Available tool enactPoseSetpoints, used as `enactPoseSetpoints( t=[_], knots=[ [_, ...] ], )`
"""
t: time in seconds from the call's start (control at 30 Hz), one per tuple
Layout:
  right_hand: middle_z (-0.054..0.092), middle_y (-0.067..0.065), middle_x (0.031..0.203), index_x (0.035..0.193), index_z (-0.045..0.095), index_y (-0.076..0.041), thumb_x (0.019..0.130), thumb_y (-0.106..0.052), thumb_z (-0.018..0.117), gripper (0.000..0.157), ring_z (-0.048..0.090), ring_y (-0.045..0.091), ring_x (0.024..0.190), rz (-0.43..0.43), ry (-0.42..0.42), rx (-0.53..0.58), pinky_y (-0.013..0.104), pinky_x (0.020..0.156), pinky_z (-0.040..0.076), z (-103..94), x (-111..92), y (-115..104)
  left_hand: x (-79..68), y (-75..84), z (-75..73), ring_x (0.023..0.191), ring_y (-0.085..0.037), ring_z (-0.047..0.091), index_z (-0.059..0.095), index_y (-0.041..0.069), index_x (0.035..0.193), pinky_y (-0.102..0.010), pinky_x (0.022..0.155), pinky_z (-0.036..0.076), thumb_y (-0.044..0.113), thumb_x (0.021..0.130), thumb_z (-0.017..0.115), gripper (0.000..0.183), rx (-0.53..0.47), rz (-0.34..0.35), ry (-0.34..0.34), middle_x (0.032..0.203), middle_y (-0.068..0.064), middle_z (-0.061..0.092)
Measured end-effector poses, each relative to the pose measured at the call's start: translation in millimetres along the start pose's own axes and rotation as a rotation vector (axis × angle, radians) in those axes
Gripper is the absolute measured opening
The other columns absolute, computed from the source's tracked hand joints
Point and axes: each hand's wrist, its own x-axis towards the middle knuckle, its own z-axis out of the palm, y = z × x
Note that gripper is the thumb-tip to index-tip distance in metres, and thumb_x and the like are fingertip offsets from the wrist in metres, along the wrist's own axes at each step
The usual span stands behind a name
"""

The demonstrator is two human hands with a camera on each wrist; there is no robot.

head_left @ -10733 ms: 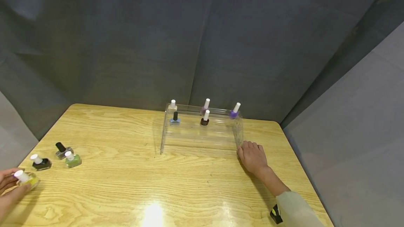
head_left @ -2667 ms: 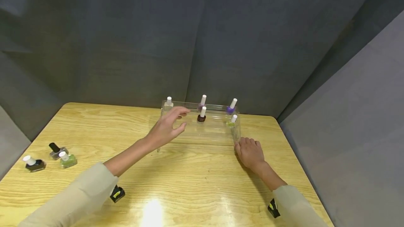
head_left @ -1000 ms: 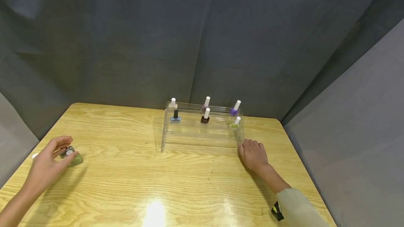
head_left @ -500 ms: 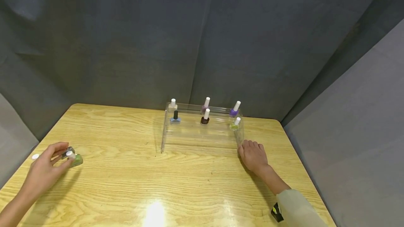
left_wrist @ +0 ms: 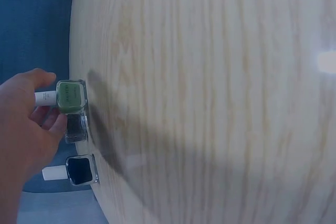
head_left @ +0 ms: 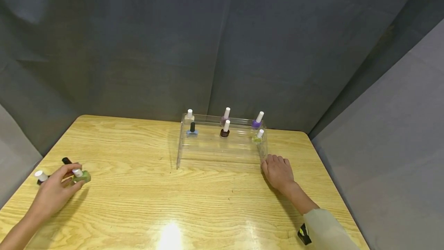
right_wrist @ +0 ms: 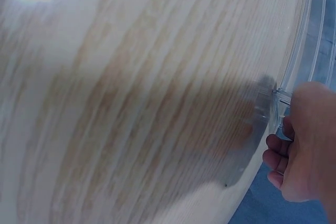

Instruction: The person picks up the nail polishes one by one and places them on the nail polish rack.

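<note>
My left hand [head_left: 53, 194], at the table's left, holds a green nail polish bottle [head_left: 83, 177] with a white cap between thumb and fingers. In the left wrist view the green nail polish bottle [left_wrist: 70, 97] stands between thumb and fingertips. Behind it is a grey bottle with a black cap [head_left: 66, 160], its body mostly hidden by the hand. A dark bottle with a white cap [head_left: 41, 175] is beside the knuckles, partly covered. My right hand [head_left: 278, 173] grips the front right edge of a clear stepped rack [head_left: 222, 149]; the right wrist view shows curled fingers there.
On the rack's top tier stand cream [head_left: 189, 119], mauve [head_left: 225, 119] and purple [head_left: 256, 124] bottles. One tier lower are light blue [head_left: 192, 132], dark brown [head_left: 224, 132] and yellow [head_left: 257, 139] ones. A dark curtain [head_left: 145, 49] hangs behind the table.
The yellow bottle, earlier in my left hand, now stands on the rack's second tier. My left hand has returned from the rack to the left and closed around the green bottle. The right hand stays put.
</note>
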Motion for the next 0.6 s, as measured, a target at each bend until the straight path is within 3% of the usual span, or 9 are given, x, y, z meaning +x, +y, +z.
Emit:
enactPoseSetpoints(
  t=[0.2, 0.23, 0.33, 0.4, 0.43, 0.5, 0.57, 0.6],
  knots=[
    [0.033, 0.002, 0.071, 0.077, 0.037, -0.011, 0.109, -0.027, 0.038, 0.036, 0.035, 0.026, 0.068, 0.001, 0.002, 0.006, 0.040, 0.067, 0.027, -0.8, -0.4, -0.8, 1.2, -3.5, 2.5, 0.102, 0.027, 0.030, 0.052, -0.010, 0.126, 0.003, 0.079, 0.035, -0.012, 0.083, 0.073, 0.048, 0.012, 0.025, 0.009, 0.123, -0.035, 0.053],
    [0.033, 0.002, 0.071, 0.077, 0.037, -0.011, 0.109, -0.027, 0.038, 0.036, 0.035, 0.026, 0.068, 0.002, 0.002, 0.006, 0.040, 0.067, 0.027, -1.0, -0.3, -1.0, 1.3, -4.3, 3.0, 0.104, 0.023, 0.037, 0.052, -0.009, 0.126, 0.003, 0.079, 0.035, -0.012, 0.083, 0.073, 0.049, 0.022, 0.025, 0.007, 0.122, -0.035, 0.053],
    [0.034, 0.002, 0.071, 0.077, 0.038, -0.011, 0.109, -0.027, 0.039, 0.036, 0.036, 0.026, 0.068, 0.004, 0.003, 0.003, 0.040, 0.067, 0.028, -1.7, -0.5, -2.1, 1.8, -7.0, 4.8, 0.110, -0.005, 0.058, 0.053, -0.005, 0.128, 0.002, 0.077, 0.037, -0.012, 0.082, 0.072, 0.050, 0.054, 0.025, -0.002, 0.122, -0.034, 0.055],
    [0.035, 0.002, 0.071, 0.077, 0.038, -0.011, 0.108, -0.026, 0.040, 0.035, 0.038, 0.026, 0.068, 0.004, 0.007, -0.001, 0.040, 0.067, 0.030, -2.2, -0.7, -2.8, 2.1, -8.7, 6.0, 0.108, -0.025, 0.062, 0.054, -0.003, 0.129, 0.002, 0.076, 0.038, -0.013, 0.081, 0.073, 0.052, 0.076, 0.034, -0.002, 0.121, -0.033, 0.056],
    [0.035, 0.002, 0.071, 0.076, 0.038, -0.011, 0.108, -0.026, 0.040, 0.035, 0.038, 0.026, 0.068, 0.003, 0.009, -0.001, 0.041, 0.067, 0.030, -2.2, -1.0, -3.2, 2.2, -9.4, 6.5, 0.109, -0.027, 0.061, 0.055, -0.003, 0.129, 0.002, 0.076, 0.037, -0.015, 0.080, 0.073, 0.053, 0.081, 0.043, 0.001, 0.121, -0.032, 0.057],
    [0.034, 0.002, 0.071, 0.076, 0.038, -0.011, 0.108, -0.025, 0.041, 0.035, 0.038, 0.026, 0.068, 0.001, 0.013, -0.003, 0.041, 0.066, 0.030, -2.3, -1.3, -3.5, 2.9, -11.3, 7.4, 0.112, -0.018, 0.059, 0.056, -0.001, 0.128, 0.002, 0.076, 0.037, -0.017, 0.078, 0.073, 0.054, 0.089, 0.064, 0.018, 0.120, -0.031, 0.058],
    [0.034, 0.002, 0.071, 0.077, 0.038, -0.011, 0.108, -0.025, 0.041, 0.035, 0.038, 0.026, 0.068, 0.001, 0.016, -0.001, 0.040, 0.066, 0.030, -2.2, -1.2, -3.3, 3.6, -12.8, 8.2, 0.112, 0.000, 0.053, 0.058, 0.000, 0.127, 0.003, 0.077, 0.035, -0.018, 0.077, 0.073, 0.055, 0.099, 0.081, 0.036, 0.119, -0.030, 0.059],
    [0.034, 0.002, 0.071, 0.077, 0.038, -0.011, 0.108, -0.025, 0.041, 0.035, 0.038, 0.026, 0.068, 0.001, 0.016, 0.001, 0.040, 0.066, 0.030, -2.0, -1.1, -3.0, 3.8, -13.0, 8.6, 0.112, 0.000, 0.053, 0.059, 0.000, 0.126, 0.003, 0.077, 0.035, -0.019, 0.077, 0.073, 0.055, 0.103, 0.089, 0.044, 0.119, -0.031, 0.059]
  ],
)
